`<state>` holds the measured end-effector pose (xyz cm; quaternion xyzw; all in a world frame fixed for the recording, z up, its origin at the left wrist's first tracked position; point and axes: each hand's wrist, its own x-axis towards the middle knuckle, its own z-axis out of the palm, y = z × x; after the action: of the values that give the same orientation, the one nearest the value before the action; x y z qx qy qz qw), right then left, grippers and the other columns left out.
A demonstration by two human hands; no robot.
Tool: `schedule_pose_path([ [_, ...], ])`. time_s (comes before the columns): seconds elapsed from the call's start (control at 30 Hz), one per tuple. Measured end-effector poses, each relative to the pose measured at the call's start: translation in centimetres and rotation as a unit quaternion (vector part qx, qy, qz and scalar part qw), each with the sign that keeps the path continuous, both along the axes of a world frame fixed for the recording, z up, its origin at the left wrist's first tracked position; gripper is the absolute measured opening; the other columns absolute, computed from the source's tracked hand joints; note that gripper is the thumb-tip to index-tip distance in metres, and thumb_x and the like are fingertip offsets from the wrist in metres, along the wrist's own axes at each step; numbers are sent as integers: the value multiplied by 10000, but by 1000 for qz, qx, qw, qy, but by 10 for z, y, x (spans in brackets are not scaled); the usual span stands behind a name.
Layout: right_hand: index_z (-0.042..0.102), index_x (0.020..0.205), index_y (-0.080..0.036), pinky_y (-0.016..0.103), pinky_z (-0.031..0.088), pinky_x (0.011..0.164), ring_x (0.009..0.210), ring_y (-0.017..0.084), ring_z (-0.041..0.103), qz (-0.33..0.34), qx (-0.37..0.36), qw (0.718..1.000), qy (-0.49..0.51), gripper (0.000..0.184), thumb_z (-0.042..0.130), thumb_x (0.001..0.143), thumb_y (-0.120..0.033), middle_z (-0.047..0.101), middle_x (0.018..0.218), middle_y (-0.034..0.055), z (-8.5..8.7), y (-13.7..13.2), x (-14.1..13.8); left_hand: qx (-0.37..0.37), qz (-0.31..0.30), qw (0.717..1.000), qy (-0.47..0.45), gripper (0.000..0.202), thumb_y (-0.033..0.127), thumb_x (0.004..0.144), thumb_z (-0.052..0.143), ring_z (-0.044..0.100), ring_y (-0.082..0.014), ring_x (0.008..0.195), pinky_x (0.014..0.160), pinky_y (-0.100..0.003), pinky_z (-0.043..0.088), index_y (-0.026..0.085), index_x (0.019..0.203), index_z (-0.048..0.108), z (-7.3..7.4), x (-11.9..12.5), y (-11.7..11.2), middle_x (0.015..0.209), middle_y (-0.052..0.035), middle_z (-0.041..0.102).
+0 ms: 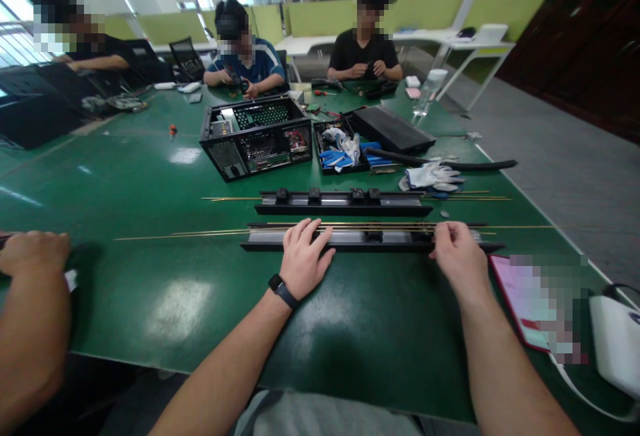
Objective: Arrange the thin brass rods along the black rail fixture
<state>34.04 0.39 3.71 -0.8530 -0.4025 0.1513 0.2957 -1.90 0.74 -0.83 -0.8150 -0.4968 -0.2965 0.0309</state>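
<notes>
A long black channel rail [270,247] with a pale inner strip lies across the green table in front of me. Several thin brass-coloured rods [210,232] run along its length and stick out past both ends. My left hand [304,256], with a dark band on the wrist, rests over the rail with its fingers spread. Toward the rail's right end, the fingers of my right hand [457,246] are pinched together on a thin rod; the fingertips are partly hidden. Black blocks [374,232] sit inside the rail between my hands.
Behind lies a second rail [345,211] with blocks and rods. Farther back are an opened computer case [257,146], a tray of gloves [343,166] and a black panel [393,128]. A phone [520,303] lies at right. A co-worker's hand [37,253] is at left; three people sit opposite.
</notes>
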Motion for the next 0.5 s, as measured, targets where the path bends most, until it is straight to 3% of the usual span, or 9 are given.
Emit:
schedule_pose_path([
  [0.5, 773, 1138, -306, 422, 528, 860, 887, 359, 823, 0, 54, 998, -11, 463, 528, 1092, -696, 750, 670, 38, -16, 2, 7, -17, 0, 1000, 5, 492, 324, 1127, 800, 622, -432, 1684, 1357, -647, 504, 299, 1619, 799, 1, -1, -1, 1752, -177, 734],
])
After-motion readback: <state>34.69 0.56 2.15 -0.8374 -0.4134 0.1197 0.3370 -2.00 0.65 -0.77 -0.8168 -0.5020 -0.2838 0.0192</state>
